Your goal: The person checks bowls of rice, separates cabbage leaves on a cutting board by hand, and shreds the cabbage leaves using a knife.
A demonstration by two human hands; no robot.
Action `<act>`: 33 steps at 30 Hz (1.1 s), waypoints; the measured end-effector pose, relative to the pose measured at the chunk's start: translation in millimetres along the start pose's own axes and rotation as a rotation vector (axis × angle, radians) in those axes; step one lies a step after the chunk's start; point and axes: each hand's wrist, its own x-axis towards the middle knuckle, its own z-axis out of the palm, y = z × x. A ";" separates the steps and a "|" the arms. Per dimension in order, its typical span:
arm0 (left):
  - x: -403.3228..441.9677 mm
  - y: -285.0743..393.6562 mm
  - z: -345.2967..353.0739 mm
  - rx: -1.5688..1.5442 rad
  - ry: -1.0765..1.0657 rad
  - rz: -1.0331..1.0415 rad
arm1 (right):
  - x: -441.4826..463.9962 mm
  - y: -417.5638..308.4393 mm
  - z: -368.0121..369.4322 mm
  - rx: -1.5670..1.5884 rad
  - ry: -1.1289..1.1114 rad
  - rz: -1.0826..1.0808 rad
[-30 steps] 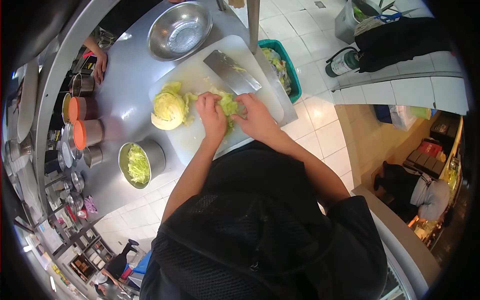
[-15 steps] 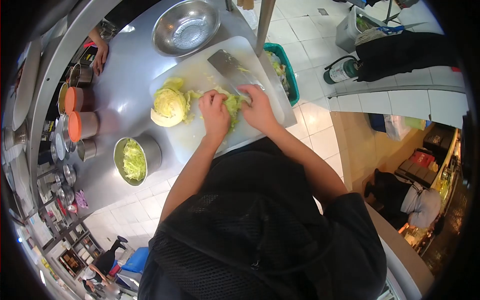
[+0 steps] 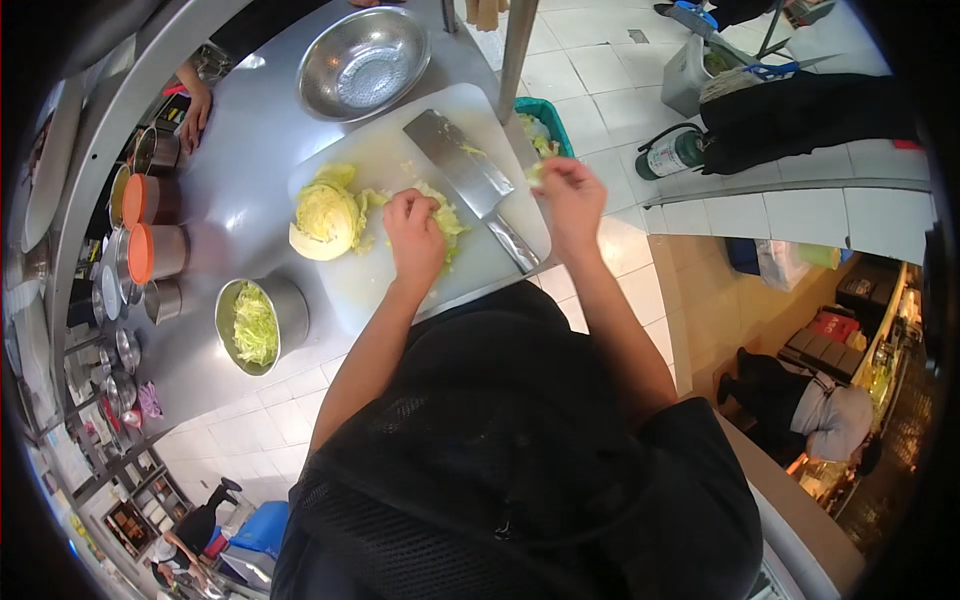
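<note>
My left hand (image 3: 415, 235) rests with curled fingers on the white cutting board (image 3: 370, 285), against the loose cabbage pieces (image 3: 446, 225); what its fingers hold, if anything, is hidden. Raised past the board's right edge, my right hand (image 3: 573, 205) pinches a small pale green cabbage scrap (image 3: 536, 174), close to the green basket (image 3: 548, 118) of leaves. A cut cabbage head (image 3: 328, 218) sits on the board's left part. The cleaver (image 3: 460, 160) lies flat between my hands, its handle toward me. Shredded cabbage (image 3: 255, 325) fills part of a metal pot (image 3: 290, 305) at the left.
A metal bowl (image 3: 365, 62) stands behind the board, near a metal post (image 3: 516, 60). Orange-lidded containers (image 3: 143, 252) line the table's left side. Another person's hand (image 3: 196, 115) rests at the far left. A fire extinguisher (image 3: 672, 153) stands at the right, and a person (image 3: 830, 415) bends farther down.
My right hand has left the loose cabbage and moved right, past the board's edge, with a scrap. The cleaver's handle has come into view. My left hand stays at the pieces.
</note>
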 end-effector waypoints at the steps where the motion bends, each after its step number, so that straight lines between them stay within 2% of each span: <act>1: 1.2 0.8 0.7 -0.002 -0.002 0.008 | 14.0 -3.0 -8.2 0.004 0.006 -0.005; 3: 1.1 1.8 -0.8 -0.014 0.015 0.029 | 45.2 -5.7 -28.1 -0.127 0.148 -0.270; 4: 0.5 0.9 -0.6 -0.015 0.005 0.041 | 59.4 -1.0 -39.0 -0.121 0.161 -0.270; 6: 2.8 -2.7 -1.0 -0.058 -0.006 -0.007 | 78.6 10.4 -54.0 -0.616 -0.075 -0.263; 7: 7.8 -6.2 -4.7 -0.054 -0.006 0.007 | 80.6 13.9 -56.5 -0.605 -0.068 -0.269; 9: 14.1 -13.6 -22.2 -0.435 -0.221 -0.315 | 68.3 18.2 -58.6 -0.864 0.007 -0.514; 10: 17.6 -20.1 -33.9 -0.427 -0.225 -0.319 | 61.3 21.0 -59.5 -0.860 0.005 -0.506; 12: 30.2 -21.2 -61.8 -0.655 -0.373 -0.451 | 49.9 24.1 -57.8 -0.628 0.047 -0.308; 13: 36.3 -15.1 -72.0 -0.647 -0.365 -0.459 | 43.8 25.9 -55.5 -0.624 0.035 -0.304; 15: 59.0 6.5 -92.8 -0.366 -0.582 -0.291 | 31.2 24.1 -46.3 -0.423 0.008 -0.057; 16: 67.0 2.3 -94.7 -0.191 -0.700 -0.070 | 24.3 23.0 -38.9 -0.419 0.001 -0.056; 17: 68.4 0.0 -92.5 -0.187 -0.699 -0.072 | 14.4 18.3 -25.5 -0.376 -0.134 -0.002; 18: 67.9 -3.2 -87.5 -0.148 -0.787 -0.043 | 4.9 16.5 -12.3 -0.331 -0.266 0.048; 19: 68.6 -6.4 -82.4 -0.109 -0.876 -0.009 | -3.9 19.3 0.8 -0.397 -0.407 0.002; 20: 70.5 -10.2 -77.4 -0.107 -0.878 -0.002 | -13.4 21.7 13.4 -0.461 -0.545 -0.046; 22: 75.6 -15.2 -70.4 -0.188 -0.970 0.051 | -37.1 9.1 32.3 -0.673 -0.728 -0.028; 23: 77.9 -13.3 -69.9 -0.186 -0.972 0.057 | -44.8 11.1 35.4 -0.671 -0.723 -0.031; 25: 79.4 -8.2 -71.5 -0.188 -1.080 -0.083 | -55.3 25.6 38.6 -0.831 -0.844 -0.137; 27: 83.1 -13.3 -72.3 -0.134 -1.123 -0.115 | -58.0 32.1 40.9 -0.846 -0.870 -0.135; 29: 82.1 -19.4 -71.7 -0.090 -1.169 -0.152 | -58.4 31.6 38.9 -0.783 -0.861 0.010; 33: 78.4 -30.0 -73.9 -0.051 -1.186 -0.144 | -57.9 35.1 39.6 -0.744 -0.868 0.013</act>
